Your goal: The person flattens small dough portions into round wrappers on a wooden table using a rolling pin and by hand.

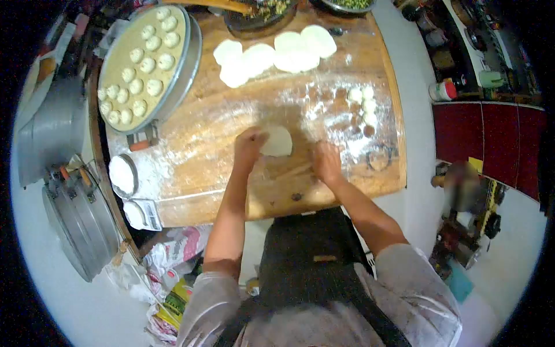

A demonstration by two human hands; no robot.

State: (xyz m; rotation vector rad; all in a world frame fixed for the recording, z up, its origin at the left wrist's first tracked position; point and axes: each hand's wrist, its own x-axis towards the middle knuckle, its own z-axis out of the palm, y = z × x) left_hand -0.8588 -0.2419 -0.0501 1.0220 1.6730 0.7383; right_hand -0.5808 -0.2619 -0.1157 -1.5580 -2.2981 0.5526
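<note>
A thin round dough wrapper (277, 142) lies on the floury wooden board in front of me. My left hand (250, 147) is closed at the wrapper's left edge, its fingers pinching the dough. To the right and apart from the wrapper, my right hand (328, 161) is curled, slightly blurred, low over the board. A faint wood-coloured stick (298, 171), which looks like a rolling pin, reaches left from under it and blends with the board. Several flat wrappers (259, 59) overlap farther back. Small dough pieces (368, 106) sit at the right.
A round steamer tray (118, 75) of pleated buns stands at the back left. Bowls of filling (260, 17) and chopped greens (350, 4) line the far edge. A flour bowl (122, 175), a scraper (140, 144) and a scale (149, 215) are at the left.
</note>
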